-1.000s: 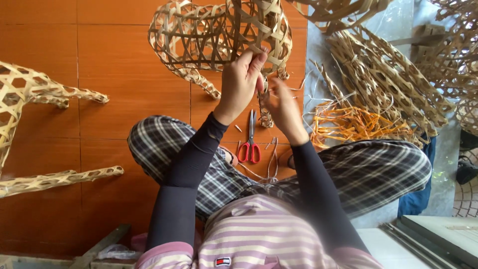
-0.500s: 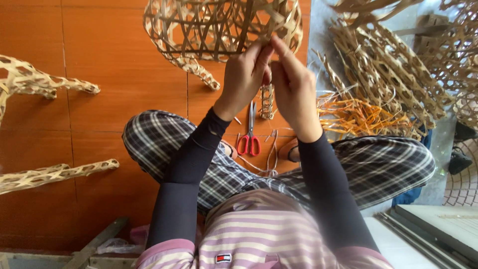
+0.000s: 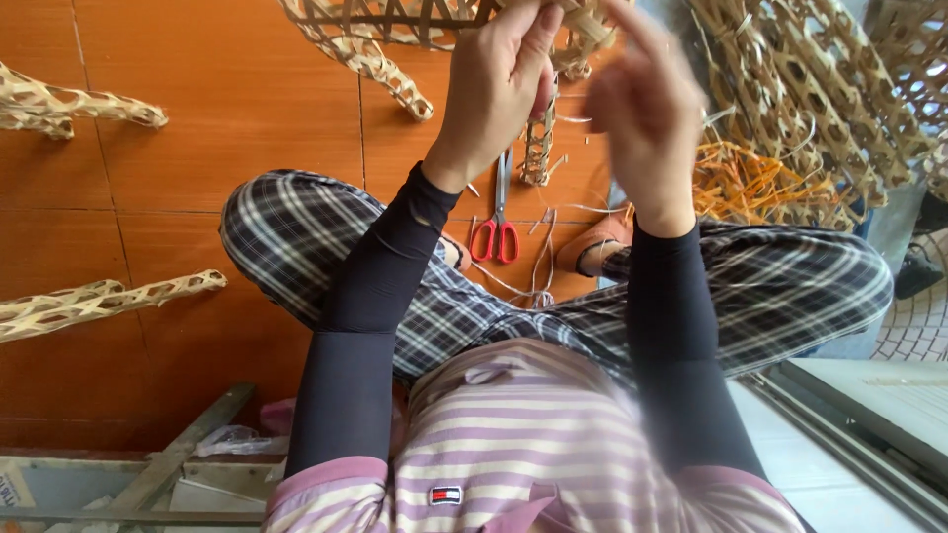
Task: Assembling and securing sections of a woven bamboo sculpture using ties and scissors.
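Observation:
I sit cross-legged on an orange tiled floor. My left hand (image 3: 499, 84) is raised and pinches the lower edge of an open-weave bamboo frame (image 3: 395, 20) that runs off the top of the view. A short woven leg (image 3: 538, 148) of that frame hangs down between my hands. My right hand (image 3: 647, 118) is blurred with motion just right of the leg, fingers pointing up toward the frame's edge. Whether it holds a strip is unclear. Red-handled scissors (image 3: 497, 237) lie on the floor between my knees, with thin loose strips (image 3: 538, 266) beside them.
Orange bamboo strips (image 3: 750, 183) are piled at the right, below several finished woven pieces (image 3: 820, 89). Two woven tube-like parts (image 3: 79, 104) (image 3: 109, 301) lie on the floor at the left. Wooden slats (image 3: 188, 454) sit at the bottom left.
Both hands and the frame have shifted up in the view. My right hand has come off the frame's edge and swung out to the right, now blurred. The left hand keeps its grip.

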